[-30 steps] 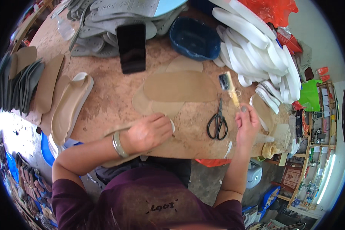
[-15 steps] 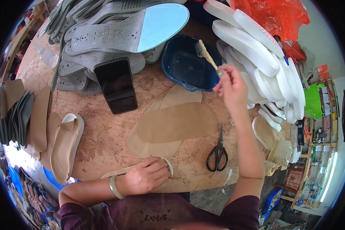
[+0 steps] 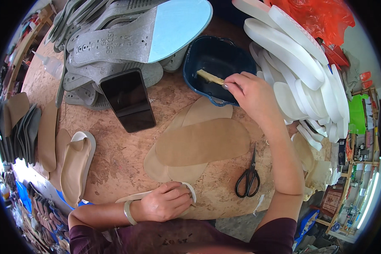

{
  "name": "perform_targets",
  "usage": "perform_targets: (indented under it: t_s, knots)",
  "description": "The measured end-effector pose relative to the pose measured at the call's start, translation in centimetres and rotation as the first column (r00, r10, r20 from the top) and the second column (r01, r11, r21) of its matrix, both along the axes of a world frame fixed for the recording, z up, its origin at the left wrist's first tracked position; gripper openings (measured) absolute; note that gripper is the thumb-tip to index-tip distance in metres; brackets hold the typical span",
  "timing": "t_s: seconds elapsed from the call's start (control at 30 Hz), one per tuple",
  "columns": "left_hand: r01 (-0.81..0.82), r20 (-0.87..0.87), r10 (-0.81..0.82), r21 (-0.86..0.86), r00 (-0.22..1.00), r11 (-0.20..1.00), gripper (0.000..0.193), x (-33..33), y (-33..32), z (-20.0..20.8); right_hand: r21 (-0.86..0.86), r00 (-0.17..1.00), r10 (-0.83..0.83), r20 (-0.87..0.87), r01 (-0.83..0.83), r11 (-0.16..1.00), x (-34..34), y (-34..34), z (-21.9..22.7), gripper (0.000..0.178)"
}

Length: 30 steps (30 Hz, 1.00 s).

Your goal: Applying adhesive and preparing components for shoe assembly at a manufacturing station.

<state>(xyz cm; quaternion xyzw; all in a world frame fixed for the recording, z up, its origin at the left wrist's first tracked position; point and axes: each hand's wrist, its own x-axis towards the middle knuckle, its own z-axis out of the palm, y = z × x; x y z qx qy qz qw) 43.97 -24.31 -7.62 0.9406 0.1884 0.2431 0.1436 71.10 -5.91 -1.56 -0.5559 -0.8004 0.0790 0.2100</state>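
My right hand [image 3: 253,96] pinches the handle of a small wooden brush [image 3: 210,78] between thumb and fingers. The brush tilts over the dark blue plastic basin [image 3: 189,75], its far end low inside; whether the bristles touch the contents I cannot tell. Down at the table's near edge, my left hand [image 3: 167,202] is closed on a beige shoe sole with a white rim [image 3: 131,197], most of it hidden under the fingers. Between the two hands lie overlapping tan insole sheets [image 3: 203,142]. Black-handled scissors [image 3: 247,180] rest to their right.
A black phone [image 3: 128,99] leans against stacked grey insoles [image 3: 110,42], the top one half light blue. White foam soles [image 3: 296,63] pile up at the right. A beige sole with raised edges [image 3: 76,169] stands at the left near tan and dark insole pieces [image 3: 48,135].
My right hand has lowered the brush from above the basin's rim down into it. My left hand keeps hold of the sole. The whole view has shifted slightly.
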Motion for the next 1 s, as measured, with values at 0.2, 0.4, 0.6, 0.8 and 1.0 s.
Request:
perform_targets:
  t_s: [0.2,0.4,0.6,0.8,1.0]
  knots:
    - [-0.002,-0.006,0.002,-0.015,1.0,1.0,0.022,0.0,-0.1,0.3,0.1,0.977,0.115,0.181,-0.134,0.986,-1.0,0.6,-0.5,0.011]
    - [0.019,-0.003,-0.019,0.039,1.0,0.999,0.023,0.1,-0.6,0.7,0.199,1.0,0.007,-0.011,-0.005,0.98,0.2,-1.0,1.6,0.013]
    - [-0.012,-0.061,0.023,0.181,0.998,0.983,0.03,-0.2,-2.2,0.8,-0.382,0.701,-0.404,-0.588,0.199,0.902,3.6,-5.9,1.7,0.018]
    - [-0.062,-0.125,0.085,0.178,0.989,0.982,0.029,-0.1,-3.9,1.3,-0.58,0.286,-0.553,-0.783,-0.012,0.815,6.1,-11.2,-1.7,0.024]
    - [-0.192,-0.269,0.189,0.016,0.944,0.981,0.053,-0.4,-6.3,1.2,-0.519,0.321,-0.506,-0.8,0.051,0.853,5.1,-19.8,-1.1,0.027]
